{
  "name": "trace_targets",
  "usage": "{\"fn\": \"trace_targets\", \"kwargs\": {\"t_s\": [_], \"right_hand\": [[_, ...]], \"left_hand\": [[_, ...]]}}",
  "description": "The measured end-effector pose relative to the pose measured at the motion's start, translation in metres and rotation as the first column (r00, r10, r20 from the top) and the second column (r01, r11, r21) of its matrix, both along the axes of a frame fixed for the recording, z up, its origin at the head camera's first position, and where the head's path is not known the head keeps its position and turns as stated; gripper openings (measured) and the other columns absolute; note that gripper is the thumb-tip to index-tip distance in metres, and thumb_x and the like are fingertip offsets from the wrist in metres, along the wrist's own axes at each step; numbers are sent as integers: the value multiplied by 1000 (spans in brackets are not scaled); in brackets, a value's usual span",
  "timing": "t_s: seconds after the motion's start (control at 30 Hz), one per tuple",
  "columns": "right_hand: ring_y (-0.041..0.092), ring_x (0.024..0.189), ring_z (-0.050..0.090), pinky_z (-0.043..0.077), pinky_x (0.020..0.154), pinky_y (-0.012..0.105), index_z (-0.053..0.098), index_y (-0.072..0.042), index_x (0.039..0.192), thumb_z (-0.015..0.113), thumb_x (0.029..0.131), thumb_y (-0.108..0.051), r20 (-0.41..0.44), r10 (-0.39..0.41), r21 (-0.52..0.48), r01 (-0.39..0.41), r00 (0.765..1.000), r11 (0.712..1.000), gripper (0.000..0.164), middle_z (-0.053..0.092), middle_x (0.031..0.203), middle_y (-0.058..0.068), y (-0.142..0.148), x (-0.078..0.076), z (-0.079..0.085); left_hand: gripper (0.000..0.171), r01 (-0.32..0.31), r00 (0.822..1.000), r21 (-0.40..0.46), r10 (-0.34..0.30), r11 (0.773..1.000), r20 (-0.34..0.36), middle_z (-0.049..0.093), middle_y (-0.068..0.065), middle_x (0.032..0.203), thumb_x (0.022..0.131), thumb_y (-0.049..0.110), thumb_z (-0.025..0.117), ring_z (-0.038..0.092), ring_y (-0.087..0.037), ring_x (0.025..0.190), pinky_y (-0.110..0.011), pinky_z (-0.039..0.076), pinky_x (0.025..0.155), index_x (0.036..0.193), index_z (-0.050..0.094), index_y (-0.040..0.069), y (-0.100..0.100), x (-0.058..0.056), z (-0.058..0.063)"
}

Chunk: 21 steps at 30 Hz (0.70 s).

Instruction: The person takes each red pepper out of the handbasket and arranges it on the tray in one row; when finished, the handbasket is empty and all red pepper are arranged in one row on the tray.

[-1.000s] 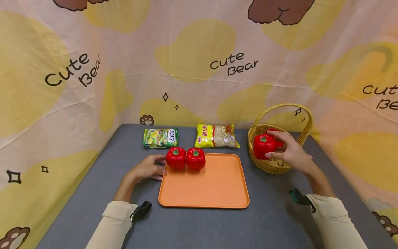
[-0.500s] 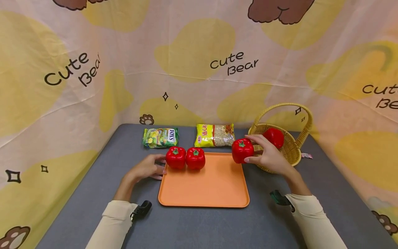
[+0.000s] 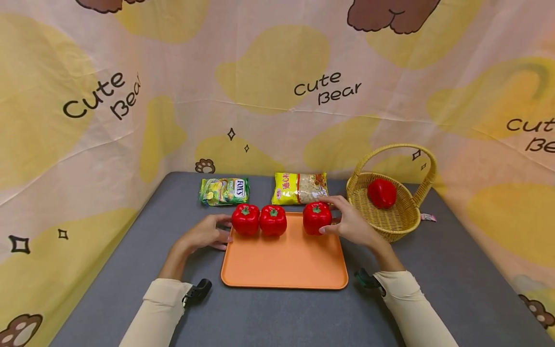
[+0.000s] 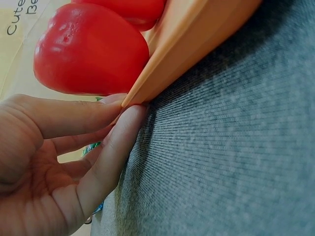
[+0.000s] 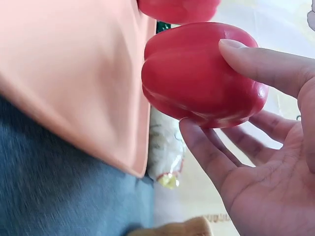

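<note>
My right hand point(image 3: 353, 224) grips a red bell pepper point(image 3: 316, 218) at the tray's back right part, thumb on the near side and fingers on the far side. Whether the pepper touches the tray I cannot tell. Two more red bell peppers, one at the corner point(image 3: 245, 220) and one beside it point(image 3: 273, 220), stand at the back left of the orange tray point(image 3: 284, 262). At that tray's left rim my left hand point(image 3: 204, 236) pinches the edge between thumb and fingers, as the left wrist view shows. The held pepper point(image 5: 197, 73) fills the middle of the right wrist view.
A wicker basket point(image 3: 390, 226) with a tall handle stands at the back right, and one red pepper point(image 3: 382, 193) lies in it. Behind the tray are a green Fox's bag point(image 3: 223, 192) and a yellow pasta bag point(image 3: 299, 189). A small pink wrapper point(image 3: 428, 217) lies right of the basket.
My right hand has carried the pepper out of the basket, leftward and down over the tray's back right. The left hand has kept its place at the tray's rim.
</note>
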State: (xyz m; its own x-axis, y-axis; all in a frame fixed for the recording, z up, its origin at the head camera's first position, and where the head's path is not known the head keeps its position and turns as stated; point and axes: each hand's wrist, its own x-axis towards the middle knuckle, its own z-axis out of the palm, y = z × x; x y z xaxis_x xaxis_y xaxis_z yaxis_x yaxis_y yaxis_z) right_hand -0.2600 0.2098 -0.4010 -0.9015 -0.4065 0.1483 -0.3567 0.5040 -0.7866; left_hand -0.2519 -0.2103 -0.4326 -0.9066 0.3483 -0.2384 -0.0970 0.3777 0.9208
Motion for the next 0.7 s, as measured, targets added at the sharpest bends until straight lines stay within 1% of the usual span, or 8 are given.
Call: {"fn": "trace_targets", "kwargs": {"t_s": [0.1, 0.23, 0.37, 0.47, 0.7], "right_hand": [[40, 129, 56, 58, 101, 58, 50, -5, 154, 90, 80, -11, 10, 11, -11, -11, 1000, 1000, 84, 51, 145, 17, -6, -2, -4], [41, 134, 55, 57, 104, 58, 47, -3, 154, 88, 82, -7, 59, 46, -52, -43, 997, 998, 84, 48, 152, 18, -14, -4, -9], [40, 135, 55, 59, 102, 51, 45, -2, 156, 87, 83, -5, 112, 65, -78, -56, 992, 995, 84, 49, 153, 17, -22, -4, -11], [40, 136, 56, 61, 99, 47, 44, -4, 156, 88, 83, -6, 128, 63, -77, -54, 990, 996, 86, 49, 152, 15, -27, -3, -12], [40, 136, 56, 63, 94, 43, 41, -5, 159, 88, 83, -6, 159, 65, -94, -50, 985, 994, 89, 50, 151, 17, -33, -1, -14]], "left_hand": [[66, 2, 1000, 1, -2, 1000, -3, 49, -32, 143, 94, -4, 65, 71, -21, 90, -39, 68, 77, 155, 39, -13, 0, -1, 0], [66, 4, 1000, -1, -4, 1000, -2, 49, -32, 142, 95, -4, 64, 71, -21, 90, -39, 68, 77, 155, 39, -13, -1, -1, 0], [66, 0, 1000, -4, 0, 1000, -3, 50, -32, 141, 94, -4, 65, 71, -21, 90, -39, 68, 76, 154, 40, -13, -1, -1, 2], [66, -3, 1000, -7, 3, 1000, -1, 50, -32, 142, 94, -4, 65, 71, -21, 90, -39, 68, 76, 154, 40, -13, 0, -1, 3], [66, 3, 1000, -3, -3, 1000, 3, 49, -32, 142, 94, -5, 65, 71, -20, 90, -38, 68, 76, 154, 39, -14, 0, 0, 2]]}}
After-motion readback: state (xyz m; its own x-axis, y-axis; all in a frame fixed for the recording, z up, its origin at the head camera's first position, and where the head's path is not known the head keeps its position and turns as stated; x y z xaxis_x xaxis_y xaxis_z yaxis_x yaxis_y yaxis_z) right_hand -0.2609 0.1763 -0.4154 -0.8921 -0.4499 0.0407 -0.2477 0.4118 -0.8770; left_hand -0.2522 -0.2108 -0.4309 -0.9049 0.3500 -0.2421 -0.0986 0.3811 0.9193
